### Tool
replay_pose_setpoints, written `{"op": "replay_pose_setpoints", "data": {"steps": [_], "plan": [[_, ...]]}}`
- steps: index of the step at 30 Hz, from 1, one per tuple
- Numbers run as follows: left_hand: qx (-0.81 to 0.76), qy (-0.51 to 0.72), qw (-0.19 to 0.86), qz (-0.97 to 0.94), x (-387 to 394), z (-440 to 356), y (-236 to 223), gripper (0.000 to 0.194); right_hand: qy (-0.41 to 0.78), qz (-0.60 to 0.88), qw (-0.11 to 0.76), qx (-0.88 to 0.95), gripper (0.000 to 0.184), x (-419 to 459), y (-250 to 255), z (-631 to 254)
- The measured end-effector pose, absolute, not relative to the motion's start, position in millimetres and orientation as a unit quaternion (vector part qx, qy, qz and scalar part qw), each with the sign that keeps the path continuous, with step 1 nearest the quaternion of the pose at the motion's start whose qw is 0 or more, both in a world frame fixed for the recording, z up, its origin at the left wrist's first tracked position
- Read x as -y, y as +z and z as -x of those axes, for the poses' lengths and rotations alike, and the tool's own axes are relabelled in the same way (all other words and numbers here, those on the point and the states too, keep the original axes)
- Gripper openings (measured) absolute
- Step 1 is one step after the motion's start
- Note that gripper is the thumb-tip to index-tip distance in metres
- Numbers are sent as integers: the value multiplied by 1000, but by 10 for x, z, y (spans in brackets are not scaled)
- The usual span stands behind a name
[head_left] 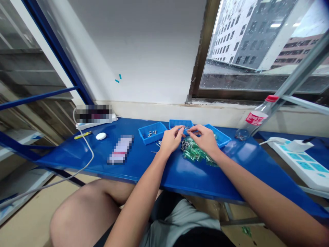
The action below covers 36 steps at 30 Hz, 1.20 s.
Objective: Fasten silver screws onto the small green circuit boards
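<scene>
My left hand (pixel 171 139) and my right hand (pixel 203 138) come close together above the blue table, fingertips pinched and nearly meeting. Whatever small thing they pinch is too small to make out. Beneath my right hand lies a pile of small green pieces (pixel 193 152), perhaps in clear wrapping, with dark and silvery small parts (pixel 184 144) at its left side. Around the hands stand a left blue tray (pixel 146 139) with a few small metal parts (pixel 152 133), a back blue tray (pixel 177 122), and a right blue tray (pixel 224 138) partly hidden by my right hand.
On the blue table (pixel 144 168) lie a phone (pixel 120 150), a white round object (pixel 101 136) and a yellow cutter (pixel 82 135). A white cable (pixel 89 151) hangs over the left edge. A plastic bottle (pixel 254 118) and a power strip (pixel 299 159) stand to the right.
</scene>
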State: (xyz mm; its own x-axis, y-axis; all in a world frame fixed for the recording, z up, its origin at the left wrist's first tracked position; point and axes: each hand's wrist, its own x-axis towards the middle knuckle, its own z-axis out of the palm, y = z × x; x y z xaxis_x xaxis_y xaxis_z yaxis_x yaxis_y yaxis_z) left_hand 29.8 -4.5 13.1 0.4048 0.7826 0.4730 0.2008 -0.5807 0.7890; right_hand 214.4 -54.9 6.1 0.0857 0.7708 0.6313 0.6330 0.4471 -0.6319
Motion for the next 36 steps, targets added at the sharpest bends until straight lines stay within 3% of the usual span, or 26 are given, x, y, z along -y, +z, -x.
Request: {"op": "replay_pose_setpoints", "data": {"steps": [6, 11, 18, 23, 27, 36], "plan": [[-308, 457, 389, -739, -10, -304, 80, 36, 97, 511, 560, 645, 12, 541, 26, -1981], [-324, 477, 383, -722, -59, -292, 46, 21, 85, 523, 540, 654, 14, 541, -4, -1951], [-300, 465, 411, -725, -84, -298, 6, 15, 198, 549, 547, 600, 16, 491, -68, -1959], [-312, 466, 390, -730, -37, -294, 29, 28, 170, 550, 542, 613, 37, 503, -39, -1954], [-341, 426, 383, -745, 5, -273, 44, 49, 113, 561, 510, 642, 19, 541, 7, -1955], [-304, 425, 397, -755, -42, -270, -7, 28, 61, 550, 455, 698, 13, 532, 62, -2028]]}}
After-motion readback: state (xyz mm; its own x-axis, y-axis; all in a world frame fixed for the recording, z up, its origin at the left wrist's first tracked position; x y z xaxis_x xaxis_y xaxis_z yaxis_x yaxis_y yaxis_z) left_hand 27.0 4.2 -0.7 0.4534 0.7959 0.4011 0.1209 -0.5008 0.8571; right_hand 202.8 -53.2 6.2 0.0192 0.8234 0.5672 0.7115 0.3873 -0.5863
